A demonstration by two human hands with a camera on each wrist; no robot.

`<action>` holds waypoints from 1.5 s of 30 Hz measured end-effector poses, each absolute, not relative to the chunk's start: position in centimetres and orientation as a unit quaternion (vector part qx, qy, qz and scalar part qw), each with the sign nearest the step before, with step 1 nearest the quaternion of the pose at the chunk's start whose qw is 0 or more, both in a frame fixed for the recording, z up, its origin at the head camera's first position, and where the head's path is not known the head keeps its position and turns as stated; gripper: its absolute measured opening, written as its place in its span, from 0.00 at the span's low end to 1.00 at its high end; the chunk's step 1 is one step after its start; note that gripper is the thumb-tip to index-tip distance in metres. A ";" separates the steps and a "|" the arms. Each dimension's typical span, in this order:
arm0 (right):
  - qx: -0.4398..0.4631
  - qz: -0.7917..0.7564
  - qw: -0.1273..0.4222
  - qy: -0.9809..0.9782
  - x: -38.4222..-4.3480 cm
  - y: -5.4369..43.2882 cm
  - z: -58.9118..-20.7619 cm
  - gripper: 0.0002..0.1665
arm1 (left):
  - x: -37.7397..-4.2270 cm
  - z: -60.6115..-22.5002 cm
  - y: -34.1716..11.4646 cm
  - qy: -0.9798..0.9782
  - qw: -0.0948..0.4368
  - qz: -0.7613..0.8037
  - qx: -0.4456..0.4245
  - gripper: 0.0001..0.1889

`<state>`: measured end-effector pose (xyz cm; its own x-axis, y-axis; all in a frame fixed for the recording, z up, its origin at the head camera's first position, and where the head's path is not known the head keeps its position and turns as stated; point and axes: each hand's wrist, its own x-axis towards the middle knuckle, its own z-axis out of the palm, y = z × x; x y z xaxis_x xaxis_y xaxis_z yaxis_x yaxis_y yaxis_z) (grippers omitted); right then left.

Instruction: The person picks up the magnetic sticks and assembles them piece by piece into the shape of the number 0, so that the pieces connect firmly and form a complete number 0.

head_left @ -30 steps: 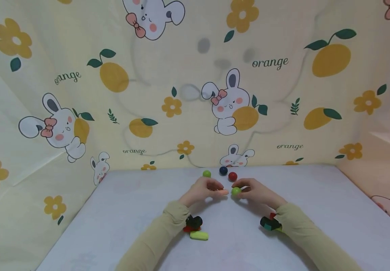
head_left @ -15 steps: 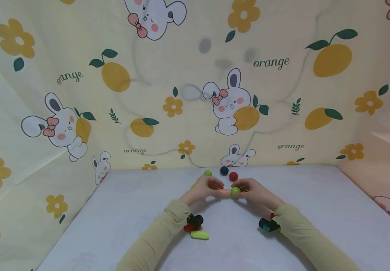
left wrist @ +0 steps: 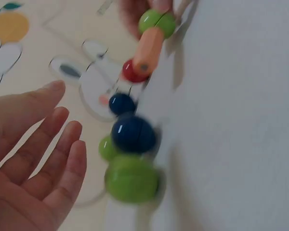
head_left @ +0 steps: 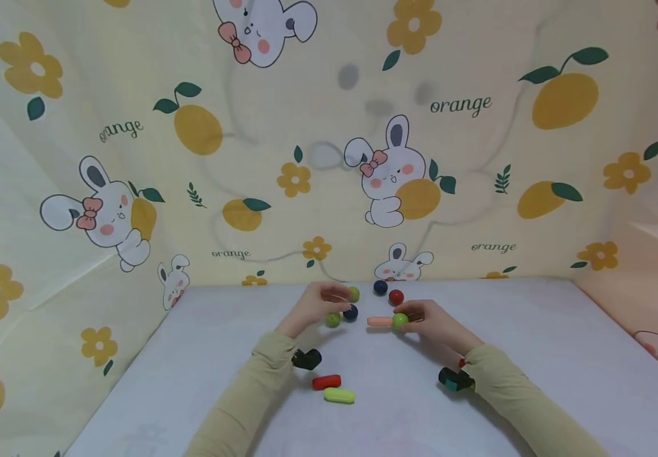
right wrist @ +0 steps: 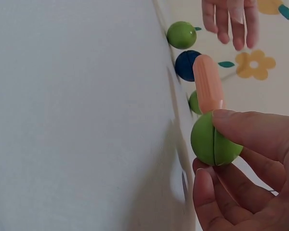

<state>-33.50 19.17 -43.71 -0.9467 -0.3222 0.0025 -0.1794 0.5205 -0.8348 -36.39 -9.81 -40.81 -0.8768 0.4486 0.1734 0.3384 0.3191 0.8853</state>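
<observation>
My right hand (head_left: 434, 324) pinches a green ball (right wrist: 213, 139) between thumb and fingers. A peach-coloured ridged stick (right wrist: 208, 83) juts from that ball, pointing left in the head view, its far end free. My left hand (head_left: 320, 303) holds nothing; its fingers are spread and relaxed in the left wrist view. Close to it on the table sit a dark blue ball (head_left: 350, 313) and a green ball (head_left: 333, 319), with another green ball (head_left: 354, 293) just behind.
Farther back lie a second dark blue ball (head_left: 381, 287) and a red ball (head_left: 396, 297). Nearer the front, a red stick (head_left: 327, 382) and a yellow-green stick (head_left: 339, 396) lie beside the left forearm. A patterned cloth (head_left: 317, 209) rises behind the table.
The green ball and peach stick came together end to end. My left hand then let go of the stick and moved left toward the blue and green balls; my right hand stayed nearly still.
</observation>
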 end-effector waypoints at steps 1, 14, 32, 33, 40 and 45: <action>-0.143 -0.469 0.075 0.868 -33.6 19.2 -43.8 0.25 | -36.5 -40.8 -10.3 0.807 0.049 0.537 0.239 0.18; -0.117 -0.480 0.077 0.866 -33.7 19.6 -43.9 0.28 | -37.1 -43.0 -13.7 0.818 0.076 0.529 0.213 0.22; -0.095 -0.493 0.082 0.861 -34.0 19.5 -44.2 0.28 | -36.5 -43.7 -12.6 0.855 0.070 0.472 0.205 0.17; -0.094 -0.494 0.083 0.861 -33.9 19.5 -44.1 0.29 | -36.5 -43.7 -12.6 0.857 0.069 0.468 0.206 0.17; -0.095 -0.485 0.081 0.865 -33.8 19.6 -44.0 0.29 | -36.0 -43.4 -12.1 0.852 0.088 0.469 0.216 0.18; -0.109 -0.482 0.089 0.865 -33.8 19.7 -44.0 0.27 | -35.7 -43.4 -11.3 0.842 0.101 0.477 0.232 0.17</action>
<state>-33.80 19.65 -44.01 -0.9606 -0.2738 -0.0486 -0.1025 0.5110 -0.8535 -35.75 -11.27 -43.40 -0.8722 0.4865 0.0503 0.2933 0.4380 0.8498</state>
